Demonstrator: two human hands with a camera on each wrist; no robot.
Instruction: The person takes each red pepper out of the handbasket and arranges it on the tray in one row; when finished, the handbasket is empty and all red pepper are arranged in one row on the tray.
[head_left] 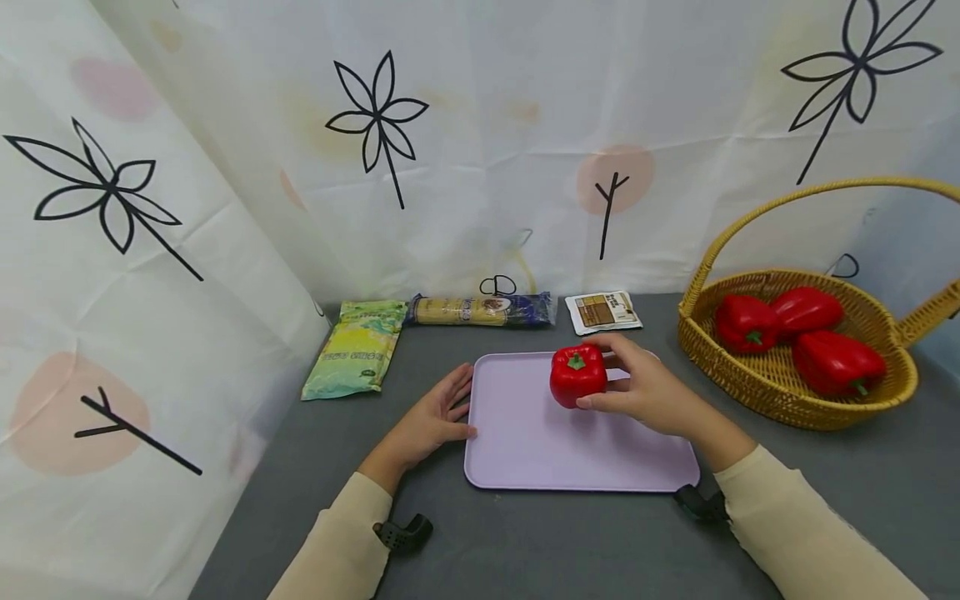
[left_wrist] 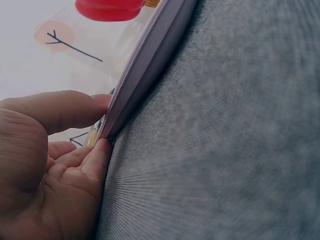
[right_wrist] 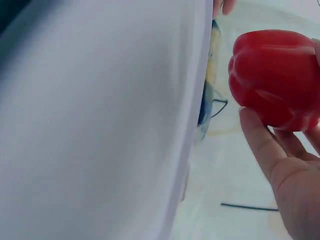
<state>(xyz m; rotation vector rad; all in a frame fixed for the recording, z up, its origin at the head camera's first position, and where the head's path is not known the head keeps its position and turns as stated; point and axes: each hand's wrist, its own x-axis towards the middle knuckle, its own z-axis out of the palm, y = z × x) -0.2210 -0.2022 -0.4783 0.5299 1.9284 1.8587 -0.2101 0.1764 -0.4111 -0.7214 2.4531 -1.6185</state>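
A red bell pepper [head_left: 577, 376] with a green stem hangs above the lilac tray [head_left: 525, 454]. My right hand [head_left: 641, 387] grips it from the right, thumb on the near side and fingers on the far side. In the right wrist view the pepper [right_wrist: 275, 75] is apart from the tray's surface [right_wrist: 110, 120]. My left hand [head_left: 431, 421] rests against the tray's left edge with fingers extended. The left wrist view shows its thumb [left_wrist: 75, 110] and fingertips touching the rim [left_wrist: 145, 65].
At the right stands a yellow wicker basket [head_left: 750, 400] with a tall handle, holding 3 more red peppers [head_left: 836, 362]. Along the back lie a green-yellow packet [head_left: 356, 350], a long blue-and-yellow package [head_left: 480, 310] and a small white-brown sachet [head_left: 603, 312]. A patterned curtain [head_left: 465, 167] hangs behind.
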